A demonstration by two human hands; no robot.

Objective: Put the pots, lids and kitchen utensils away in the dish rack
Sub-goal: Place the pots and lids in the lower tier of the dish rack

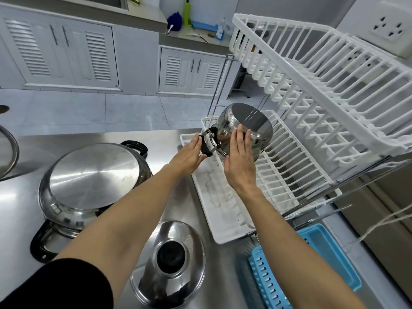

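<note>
A small steel pot (pixel 245 121) lies upside down and tilted at the far end of the white dish rack's lower tier (pixel 296 172). My left hand (pixel 189 157) touches its black side handle (pixel 206 148) with flat fingers. My right hand (pixel 240 161) rests flat against the pot's side, fingers straight. A large steel pot (pixel 93 177) sits upside down on the steel counter at the left. In front of it lies a steel lid with a black knob (pixel 170 262). Another lid's rim (pixel 9 152) shows at the far left edge.
The rack's upper tier (pixel 323 79) overhangs the lower one at the right. A white drip tray (pixel 214 197) sits beside the lower tier. A blue plastic basket (pixel 301 275) lies at the near right. A wall socket (pixel 390 27) is at top right.
</note>
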